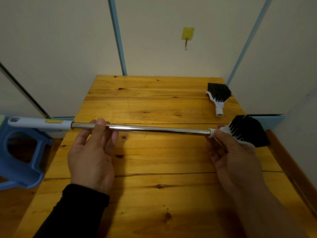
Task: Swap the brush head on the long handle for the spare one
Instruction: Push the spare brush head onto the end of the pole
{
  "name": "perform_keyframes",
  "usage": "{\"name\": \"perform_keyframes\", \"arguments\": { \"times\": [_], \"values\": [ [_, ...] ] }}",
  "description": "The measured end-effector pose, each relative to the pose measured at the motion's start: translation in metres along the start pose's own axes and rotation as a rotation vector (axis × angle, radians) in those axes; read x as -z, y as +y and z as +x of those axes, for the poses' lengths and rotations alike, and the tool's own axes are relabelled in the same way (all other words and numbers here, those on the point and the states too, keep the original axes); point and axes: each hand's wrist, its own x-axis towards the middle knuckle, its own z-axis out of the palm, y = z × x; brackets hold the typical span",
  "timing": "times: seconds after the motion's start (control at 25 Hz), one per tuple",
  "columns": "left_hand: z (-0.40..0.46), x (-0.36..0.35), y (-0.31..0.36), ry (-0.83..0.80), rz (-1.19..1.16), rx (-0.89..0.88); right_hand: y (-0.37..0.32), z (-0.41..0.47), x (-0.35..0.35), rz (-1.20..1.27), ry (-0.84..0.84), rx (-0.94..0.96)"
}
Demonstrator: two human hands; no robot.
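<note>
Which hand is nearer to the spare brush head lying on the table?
Right. The right hand holds the mounted brush head just in front of the spare brush head; the left hand grips the metal handle far to its left.

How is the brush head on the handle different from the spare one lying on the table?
The mounted brush head is joined to the metal handle and held in the air by the right hand; the spare brush head lies loose on the table, its socket empty and untouched. Both have black bristles on white plastic.
</note>
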Motion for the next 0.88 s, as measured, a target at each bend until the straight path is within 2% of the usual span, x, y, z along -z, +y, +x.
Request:
{"name": "perform_keyframes", "arguments": {
  "times": [0.24, 0.68, 0.88],
  "values": [
    [-0.001, 0.0, 0.002, -0.01, 0.034, -0.001, -0.002, 0.0, 0.001, 0.002, -0.002, 0.008],
    [-0.007, -0.006, 0.007, -0.123, 0.015, -0.045, -0.008, -0.001, 0.003, -0.08, 0.005, 0.014],
    [-0.003, -0.003, 0.0, 0.002, 0.079, -0.059, -0.012, -0.001, 0.003, -0.132, -0.003, -0.003]
  ]
}}
